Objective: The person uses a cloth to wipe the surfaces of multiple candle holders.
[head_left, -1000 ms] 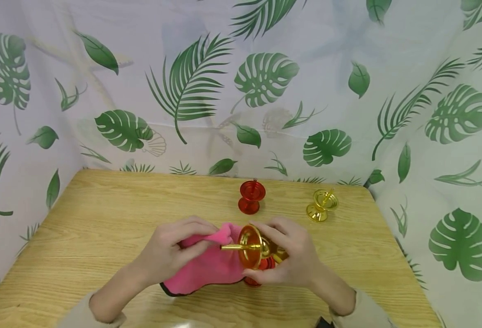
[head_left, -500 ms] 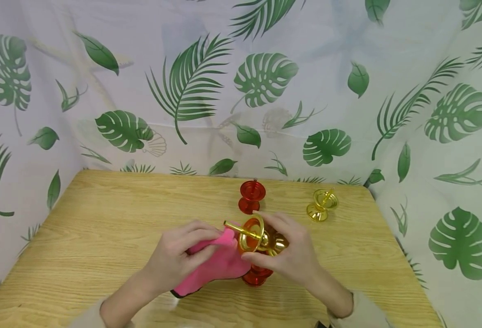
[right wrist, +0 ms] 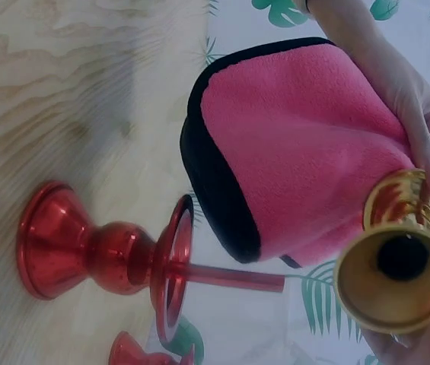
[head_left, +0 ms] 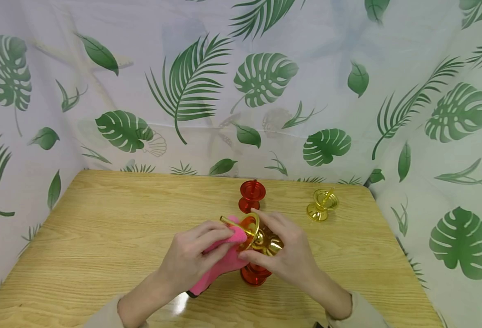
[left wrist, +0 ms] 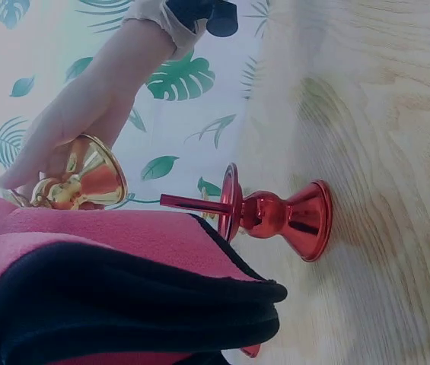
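Observation:
My right hand (head_left: 292, 248) grips a gold candle holder (head_left: 267, 241) by its base, tilted so its dish and pin point left. A pink cloth (head_left: 224, 266) with black edging is pinched between the thumb and fingers of my left hand (head_left: 196, 255). The bunched cloth presses into the dish beside the pin. Below them a red candle holder (right wrist: 123, 255) stands upright on the table, mostly covered by the cloth and my right hand in the head view. In the right wrist view the gold holder's hollow base (right wrist: 393, 285) faces the camera.
Farther back stands another red candle holder (head_left: 251, 196). A second gold candle holder (head_left: 322, 206) stands at the back right of the wooden table (head_left: 114, 214). White leaf-print curtain (head_left: 208, 91) hangs behind and along both sides.
My left hand has moved right with the cloth, from beside the pin into the dish. The gold candle holder has turned so its pin slants up to the left.

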`<state>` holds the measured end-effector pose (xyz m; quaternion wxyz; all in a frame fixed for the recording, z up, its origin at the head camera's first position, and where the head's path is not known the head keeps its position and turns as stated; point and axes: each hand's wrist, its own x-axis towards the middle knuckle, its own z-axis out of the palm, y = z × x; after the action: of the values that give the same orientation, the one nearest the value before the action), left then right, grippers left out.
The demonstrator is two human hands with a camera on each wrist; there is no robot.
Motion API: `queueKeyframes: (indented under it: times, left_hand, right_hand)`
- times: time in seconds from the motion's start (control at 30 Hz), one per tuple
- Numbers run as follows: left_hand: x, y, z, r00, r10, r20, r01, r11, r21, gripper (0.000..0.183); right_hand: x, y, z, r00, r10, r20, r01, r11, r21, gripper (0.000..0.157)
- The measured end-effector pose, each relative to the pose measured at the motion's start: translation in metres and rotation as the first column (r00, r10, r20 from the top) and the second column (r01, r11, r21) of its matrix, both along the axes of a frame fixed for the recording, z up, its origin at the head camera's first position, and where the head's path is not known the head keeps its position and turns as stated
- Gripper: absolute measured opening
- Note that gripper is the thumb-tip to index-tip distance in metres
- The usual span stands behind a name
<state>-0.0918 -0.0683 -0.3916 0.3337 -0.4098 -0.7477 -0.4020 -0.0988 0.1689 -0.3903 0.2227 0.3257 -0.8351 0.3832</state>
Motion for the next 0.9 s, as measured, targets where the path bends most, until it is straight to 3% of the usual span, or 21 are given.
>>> queueKeyframes:
  times: [0.13, 0.23, 0.37, 0.43, 0.53, 0.73, 0.83, 0.9]
  left_hand:
    - [0.002, -0.001, 0.001, 0.998, 0.033, 0.047, -0.033, 0.999, -0.008, 0.032]
    - [0.002, -0.001, 0.000, 0.997, 0.025, 0.074, -0.025, 1.000, -0.006, 0.032]
    - [0.003, 0.002, 0.000, 0.997, 0.021, 0.078, -0.019, 1.000, -0.019, 0.028]
    - [0.003, 0.004, 0.000, 0.996, 0.032, 0.083, -0.029, 0.999, -0.029, 0.026]
    - [0.004, 0.006, 0.001, 0.996, 0.040, 0.077, -0.037, 0.999, -0.031, 0.024]
    - [0.007, 0.010, 0.007, 0.993, 0.037, 0.114, -0.035, 0.999, -0.022, 0.022]
    - [0.008, 0.011, 0.010, 0.992, 0.048, 0.120, -0.046, 0.999, -0.024, 0.022]
    - [0.009, 0.011, 0.011, 0.994, 0.049, 0.102, -0.047, 0.999, -0.024, 0.022]
  right_hand:
    - [0.000, 0.005, 0.001, 0.998, 0.063, 0.009, -0.064, 0.997, 0.032, 0.063]
    - [-0.001, 0.008, 0.001, 0.997, 0.083, -0.008, -0.082, 0.995, 0.053, 0.066]
    - [-0.003, 0.008, 0.000, 0.990, 0.051, -0.133, -0.037, 0.994, 0.106, 0.070]
    - [-0.003, 0.008, 0.000, 0.973, 0.029, -0.231, 0.004, 0.990, 0.142, 0.065]
    - [-0.003, 0.006, -0.001, 0.927, -0.003, -0.374, 0.082, 0.977, 0.195, 0.051]
    - [-0.003, 0.002, -0.002, 0.831, -0.038, -0.555, 0.192, 0.956, 0.223, 0.045]
    - [-0.004, 0.002, -0.002, 0.813, -0.046, -0.580, 0.200, 0.958, 0.204, 0.043]
    - [-0.004, 0.003, -0.002, 0.827, -0.047, -0.560, 0.186, 0.963, 0.193, 0.044]
